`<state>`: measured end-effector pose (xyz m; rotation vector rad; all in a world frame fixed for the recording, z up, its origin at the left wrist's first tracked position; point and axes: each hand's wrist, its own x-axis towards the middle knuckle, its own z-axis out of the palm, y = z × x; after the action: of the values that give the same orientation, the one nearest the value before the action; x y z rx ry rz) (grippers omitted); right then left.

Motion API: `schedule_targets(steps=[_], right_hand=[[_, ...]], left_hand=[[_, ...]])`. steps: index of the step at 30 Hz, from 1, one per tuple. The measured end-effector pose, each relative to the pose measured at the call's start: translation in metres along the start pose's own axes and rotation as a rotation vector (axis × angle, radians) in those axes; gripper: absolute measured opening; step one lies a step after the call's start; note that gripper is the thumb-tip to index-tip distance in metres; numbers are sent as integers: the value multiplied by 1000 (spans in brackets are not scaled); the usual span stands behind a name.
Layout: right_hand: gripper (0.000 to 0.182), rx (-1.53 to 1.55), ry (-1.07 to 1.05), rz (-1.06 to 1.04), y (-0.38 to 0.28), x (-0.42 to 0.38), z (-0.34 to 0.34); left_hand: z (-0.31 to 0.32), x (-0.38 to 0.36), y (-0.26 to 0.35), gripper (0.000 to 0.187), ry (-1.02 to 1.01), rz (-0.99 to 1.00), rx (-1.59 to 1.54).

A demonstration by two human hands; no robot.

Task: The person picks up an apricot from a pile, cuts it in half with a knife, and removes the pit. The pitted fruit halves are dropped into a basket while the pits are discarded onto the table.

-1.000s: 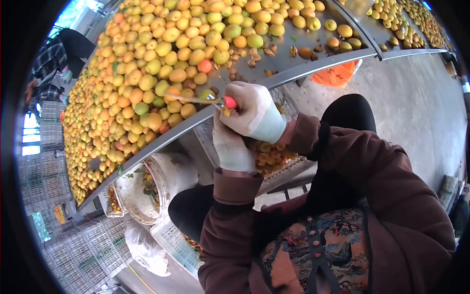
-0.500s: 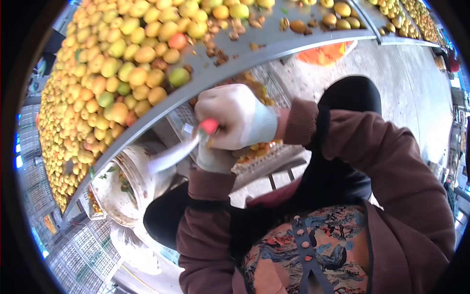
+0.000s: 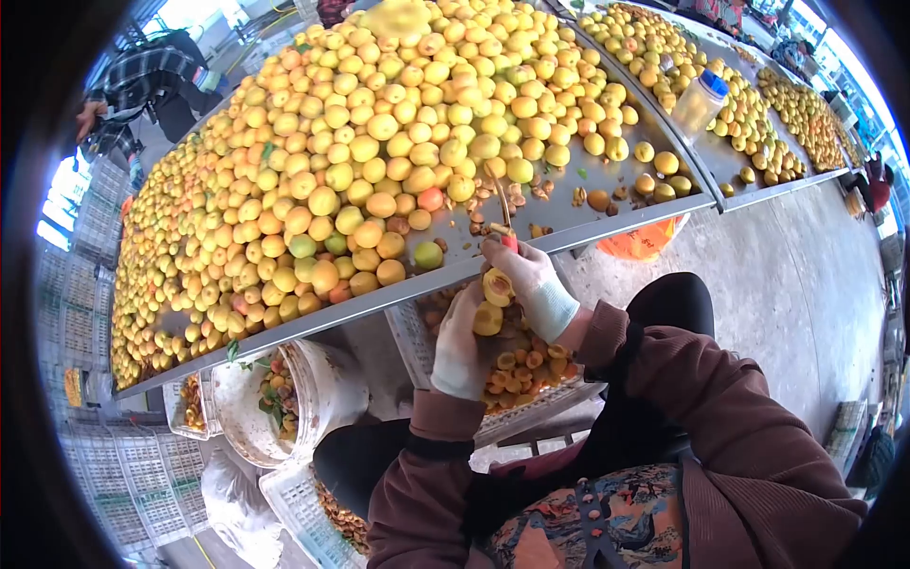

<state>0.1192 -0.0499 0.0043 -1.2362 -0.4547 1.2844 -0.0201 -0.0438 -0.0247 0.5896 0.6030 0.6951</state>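
Observation:
My gloved right hand (image 3: pixel 533 284) is closed round a small knife (image 3: pixel 509 239) with a red handle; its thin blade points away over the metal table's edge. Just left of it, my gloved left hand (image 3: pixel 461 339) is closed on a split apricot (image 3: pixel 489 320), held between the two hands. One cut half (image 3: pixel 498 286) faces up by my right fingers, showing its orange-yellow inside. Below the hands sits a crate (image 3: pixel 409 346) with many apricot halves (image 3: pixel 526 368) in it. The sloping metal table (image 3: pixel 559 213) carries a large heap of whole apricots (image 3: pixel 351 147).
A dirty white bucket (image 3: pixel 327 389) with leaves and fruit scraps stands at left, near a white plastic bag (image 3: pixel 237 503) and a pale crate (image 3: pixel 289 503) of pits. A blue-capped jar (image 3: pixel 700 102) is on the table. Another person (image 3: pixel 152 81) bends at far left.
The view has shifted so more of the table shows. The knife has swung from pointing lower left to pointing away, and the split apricot now shows between my hands.

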Motion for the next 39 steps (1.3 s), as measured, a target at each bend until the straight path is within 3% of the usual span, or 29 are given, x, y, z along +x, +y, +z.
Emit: schedule_targets(steps=[2, 4, 5, 6, 7, 10, 11, 12, 16, 18, 20, 22, 24, 25, 28, 33, 35, 36, 37, 38, 39], right_hand=[[27, -9, 8, -59, 4, 3, 3], [24, -214, -12, -92, 4, 6, 1], [22, -390, 9, -261, 11, 7, -3], [22, -389, 6, -277, 12, 5, -1], [22, -348, 22, -303, 14, 4, 0], [21, -300, 55, -367, 10, 1, 7], [20, -158, 90, -346, 15, 9, 6], [20, -18, 123, -323, 16, 15, 6], [18, -47, 51, -223, -4, -3, 17], [19, -32, -7, -254, -7, 0, 20], [21, 0, 156, -345, -16, 2, 25], [24, 61, 149, -312, -44, -4, 21], [26, 214, -27, -362, -64, -9, 15], [28, 261, -37, -455, -70, -11, 21], [31, 326, -122, -481, -77, -16, 23], [32, 330, -179, -476, -73, -16, 23], [27, 243, -213, -565, -67, -15, 23], [27, 241, -216, -562, -64, -15, 23], [31, 197, -199, -594, -61, -16, 25], [36, 155, -182, -626, -60, -17, 29], [34, 96, -30, -509, -63, -22, 36]], left_hand=[[-4, -1, -6, 52, -1, 611, 1003], [2, -4, -1, 52, 26, 648, 1016], [-3, -2, -1, 42, 6, 718, 1087], [-1, -1, 4, 35, -14, 789, 1157], [7, -5, 1, 38, -30, 548, 642], [12, -4, -1, 45, -21, 472, 462], [22, -7, 9, 48, -17, 179, 132], [23, -5, 11, 48, -25, 191, 136], [23, -7, 10, 46, 35, 216, 191], [13, -4, 12, 42, -17, 191, 1], [5, -2, 16, 40, -10, 215, -39], [5, -2, 19, 37, -9, 225, -90], [14, -7, 25, 37, 52, 191, -67], [17, -8, 26, 38, 56, 161, -34], [23, -9, 25, 38, 56, 151, 75], [30, -9, 25, 35, 85, 201, 206], [29, -8, 22, 33, 90, 220, 256], [27, -6, 18, 31, 73, 321, 327], [26, -6, 15, 30, 57, 421, 398], [29, -8, 17, 30, 59, 422, 396], [34, -11, 22, 29, 92, 339, 334]])
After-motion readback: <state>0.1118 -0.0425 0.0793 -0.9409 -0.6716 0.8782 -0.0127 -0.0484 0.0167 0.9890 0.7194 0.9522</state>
